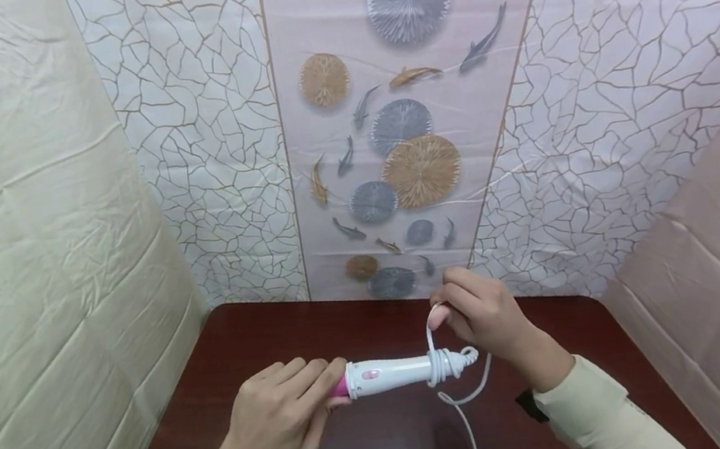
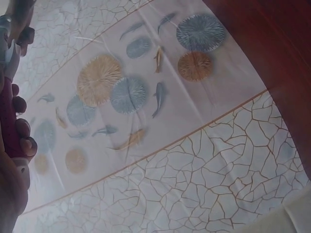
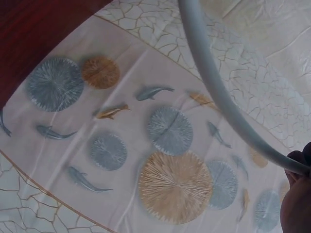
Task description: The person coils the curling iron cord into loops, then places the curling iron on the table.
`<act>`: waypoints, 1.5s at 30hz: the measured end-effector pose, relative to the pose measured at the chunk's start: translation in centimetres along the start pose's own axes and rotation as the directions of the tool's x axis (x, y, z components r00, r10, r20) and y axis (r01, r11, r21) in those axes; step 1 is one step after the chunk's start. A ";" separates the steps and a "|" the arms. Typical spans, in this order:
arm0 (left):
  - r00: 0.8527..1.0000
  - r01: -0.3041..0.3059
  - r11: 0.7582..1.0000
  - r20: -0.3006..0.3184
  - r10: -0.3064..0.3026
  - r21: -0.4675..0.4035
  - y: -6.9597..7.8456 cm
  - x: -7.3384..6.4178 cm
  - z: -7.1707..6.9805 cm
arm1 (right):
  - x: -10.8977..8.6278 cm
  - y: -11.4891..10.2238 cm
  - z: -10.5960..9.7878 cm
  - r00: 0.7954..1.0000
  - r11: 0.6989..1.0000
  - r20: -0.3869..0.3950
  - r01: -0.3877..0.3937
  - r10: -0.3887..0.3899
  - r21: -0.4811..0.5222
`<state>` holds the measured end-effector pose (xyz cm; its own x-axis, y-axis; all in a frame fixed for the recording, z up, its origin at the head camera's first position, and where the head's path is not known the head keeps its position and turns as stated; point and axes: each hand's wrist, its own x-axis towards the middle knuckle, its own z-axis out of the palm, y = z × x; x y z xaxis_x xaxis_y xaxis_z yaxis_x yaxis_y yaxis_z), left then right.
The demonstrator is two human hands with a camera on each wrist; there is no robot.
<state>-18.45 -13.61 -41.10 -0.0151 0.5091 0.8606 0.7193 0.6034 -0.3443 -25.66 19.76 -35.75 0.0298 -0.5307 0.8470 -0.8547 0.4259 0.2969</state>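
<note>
A white and pink hair styling iron [image 1: 391, 374] is held level over the table, its white handle pointing right. My left hand [image 1: 283, 409] grips the pink section [image 2: 8, 121], its fingers wrapped around it in the left wrist view. Several turns of the white cord [image 1: 437, 367] circle the handle near its coiled strain relief [image 1: 469, 355]. Above that end, my right hand [image 1: 487, 310] pinches the cord between thumb and fingers. In the right wrist view the cord [image 3: 214, 82] arcs down to the fingertips. A loose length hangs below toward the near side.
The dark red-brown table [image 1: 264, 334] lies beneath both hands. Behind it hangs a patterned sheet [image 1: 399, 250] with fish and round leaf prints. Pale cloth walls [image 1: 41, 267] close off the left and right sides.
</note>
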 end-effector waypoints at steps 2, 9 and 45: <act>1.000 -0.003 1.000 -0.005 0.003 0.000 0.0 0.1 -0.1 | -0.4 0.3 0.2 1.000 1.000 0.009 -0.018 0.018 -0.002; 1.000 -0.020 1.000 -0.017 0.019 -0.010 0.3 0.5 -0.2 | -1.7 1.8 0.7 0.995 0.994 0.023 -0.099 0.098 0.046; 0.999 0.030 0.998 -0.037 -0.028 0.063 0.5 1.2 -0.1 | -6.5 -0.4 3.7 0.918 0.945 0.250 -0.325 0.308 0.030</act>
<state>-18.04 -12.78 -40.21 -0.0095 0.4689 0.8832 0.6733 0.6560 -0.3410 -27.40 20.33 -43.07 -0.3656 -0.5391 0.7588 -0.8329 0.5534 -0.0081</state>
